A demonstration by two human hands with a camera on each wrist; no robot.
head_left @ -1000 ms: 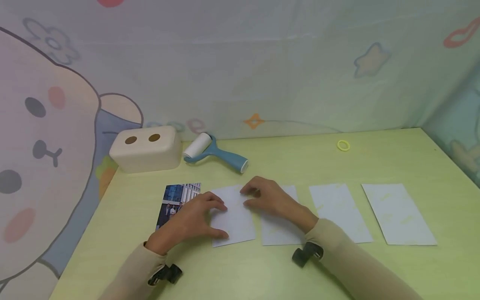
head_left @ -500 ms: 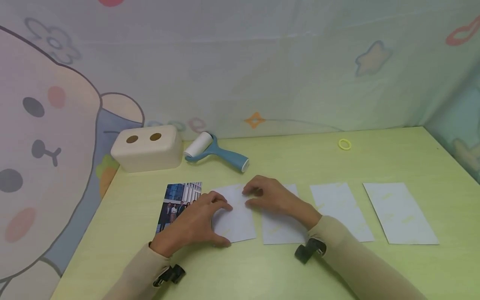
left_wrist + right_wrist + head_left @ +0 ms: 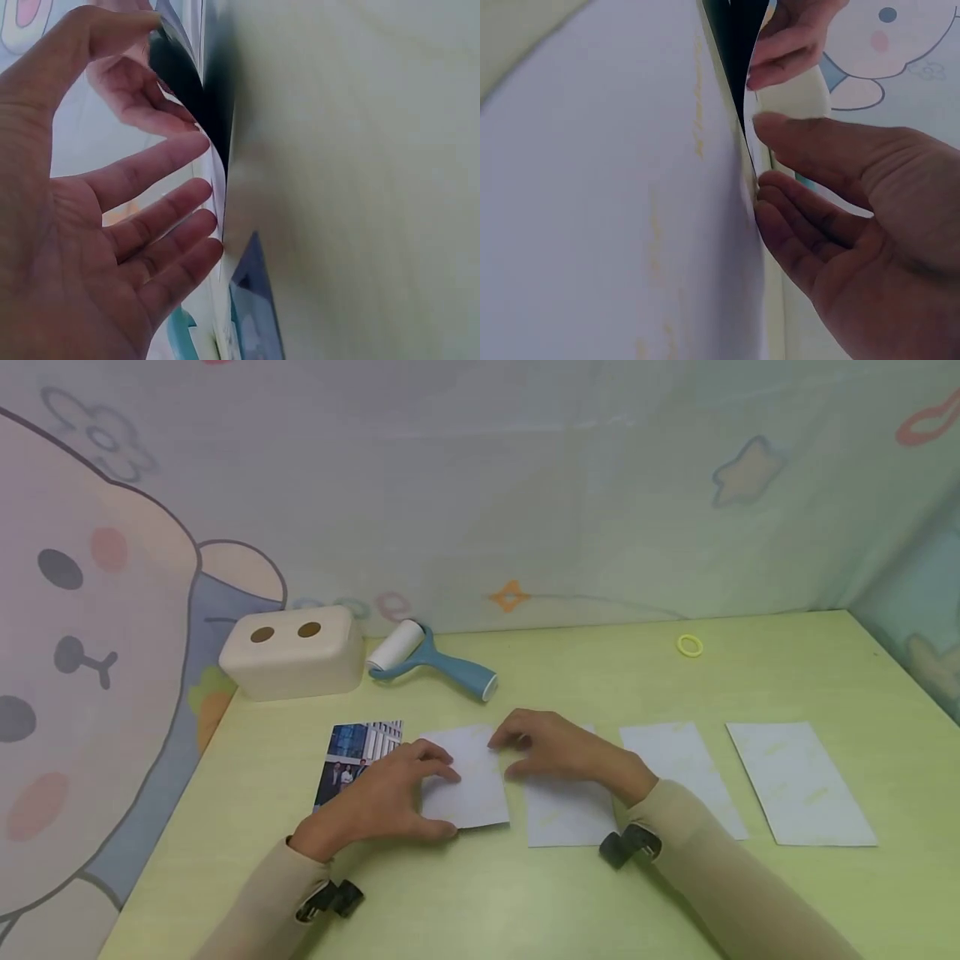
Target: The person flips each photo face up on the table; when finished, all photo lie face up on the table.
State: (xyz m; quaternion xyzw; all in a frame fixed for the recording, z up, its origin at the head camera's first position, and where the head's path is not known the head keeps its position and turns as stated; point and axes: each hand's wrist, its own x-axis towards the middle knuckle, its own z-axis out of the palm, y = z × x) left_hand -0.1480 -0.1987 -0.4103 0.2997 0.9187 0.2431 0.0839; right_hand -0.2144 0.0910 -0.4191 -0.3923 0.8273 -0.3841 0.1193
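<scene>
A photo print (image 3: 467, 793) lies white side up in the head view, its near edge raised and its dark underside (image 3: 180, 71) showing in the left wrist view. My left hand (image 3: 390, 793) holds it at the left, with the thumb at the raised near edge and the other fingertips on the white back. At its right edge is my right hand (image 3: 562, 747), fingertips touching near the far corner, thumb and index finger apart. Partly hidden behind the left hand, a picture-side-up photo (image 3: 348, 760) shows people before a building. Under the right hand lies another white sheet (image 3: 566, 818).
Two more white sheets (image 3: 678, 760) (image 3: 798, 785) lie to the right in the row. Along the back stand a cream box (image 3: 300, 664) with two holes and a blue-handled lint roller (image 3: 442, 664). A yellow ring (image 3: 689, 646) lies at the back right of the table (image 3: 480, 910).
The near edge of the photo print between the hands has risen, so its dark underside shows. My left thumb stays at that edge. The right hand has shifted slightly right.
</scene>
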